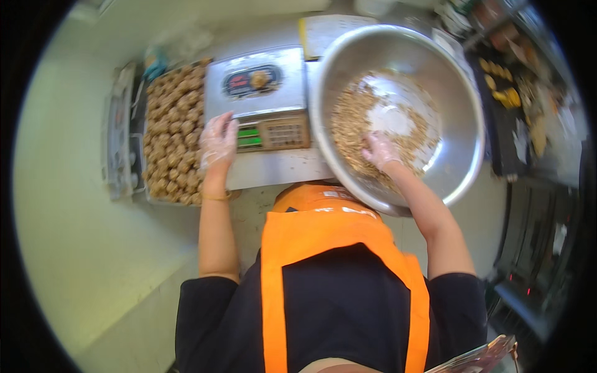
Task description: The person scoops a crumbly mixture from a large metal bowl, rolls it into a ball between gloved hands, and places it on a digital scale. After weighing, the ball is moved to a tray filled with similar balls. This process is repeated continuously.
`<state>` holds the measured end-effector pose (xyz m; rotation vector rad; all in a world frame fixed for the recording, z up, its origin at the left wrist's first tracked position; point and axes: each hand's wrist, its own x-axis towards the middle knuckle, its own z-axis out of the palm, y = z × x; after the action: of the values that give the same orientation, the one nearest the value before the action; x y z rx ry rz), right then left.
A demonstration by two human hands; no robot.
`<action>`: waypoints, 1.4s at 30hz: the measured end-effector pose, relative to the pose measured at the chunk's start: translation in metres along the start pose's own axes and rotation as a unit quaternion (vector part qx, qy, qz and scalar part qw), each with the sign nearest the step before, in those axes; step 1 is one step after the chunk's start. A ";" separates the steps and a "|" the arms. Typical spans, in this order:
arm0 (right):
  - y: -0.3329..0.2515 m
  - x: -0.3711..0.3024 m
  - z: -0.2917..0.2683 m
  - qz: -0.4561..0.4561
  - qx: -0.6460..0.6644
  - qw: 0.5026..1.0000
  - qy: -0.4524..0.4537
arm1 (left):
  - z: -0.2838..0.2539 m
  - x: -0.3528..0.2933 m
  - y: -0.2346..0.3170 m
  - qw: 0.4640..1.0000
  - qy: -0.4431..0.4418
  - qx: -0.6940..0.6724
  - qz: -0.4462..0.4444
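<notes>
Plainly, the clear-gloved right hand (381, 151) is dipped into coarse tan crumbs (351, 118) at two o'clock; whether any are gripped by its fingers cannot be told. At ten, the left hand (219, 140), fingers loosely parted, is held between knobbly brown balls (174, 127) and a digital scale (285, 132), presumably keeping both reachable. One rough lump (260, 79) is centred on its flat pan (292, 69); the crumbs are contained by a deep, round steel bowl (467, 112).

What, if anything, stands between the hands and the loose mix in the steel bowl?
Right hand: nothing visible; it is at the mix. Left hand: the scale and the bowl's left wall lie between.
</notes>
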<state>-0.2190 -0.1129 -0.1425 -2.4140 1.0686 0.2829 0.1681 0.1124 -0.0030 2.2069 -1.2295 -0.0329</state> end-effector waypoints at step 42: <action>-0.053 -0.066 -0.019 0.191 0.919 0.287 0.189 | 0.163 -0.068 0.247 0.829 -0.194 0.056 0.521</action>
<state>-0.2245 -0.0503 -0.0834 0.0499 0.9081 -0.9696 -0.1086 -0.0099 -0.0269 1.3529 -2.5632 0.0335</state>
